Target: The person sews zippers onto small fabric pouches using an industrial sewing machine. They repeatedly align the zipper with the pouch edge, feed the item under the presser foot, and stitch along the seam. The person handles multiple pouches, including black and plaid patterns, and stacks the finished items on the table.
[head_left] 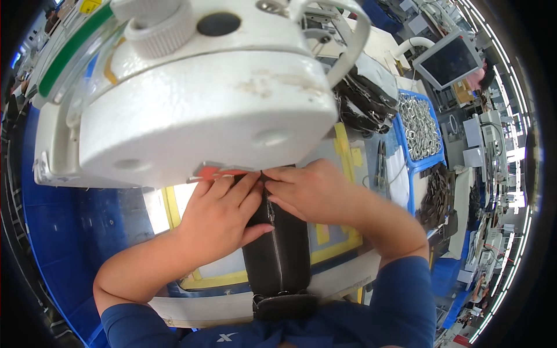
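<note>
A long black bag piece (293, 246) with a metal zipper (276, 249) down its middle runs from under the white sewing machine head (209, 110) toward my body. My left hand (223, 211) holds it from the left, fingers bent over its far end and thumb by the zipper. From the right my right hand (310, 191) grips the same end, its fingers pressed together beside the zipper line. The fingertips of both hands meet just below the machine head, which hides the needle area. At the near end, a black pouch-like part (284, 306) lies against my shirt.
Blue trays (413, 174) on the right hold metal rings (419, 127) and dark brown pieces (435, 197). Beside them lie a tool (380, 162) and a heap of black pieces (365, 98). Yellow tape (336, 249) edges the work surface. A blue panel (87, 232) stands left.
</note>
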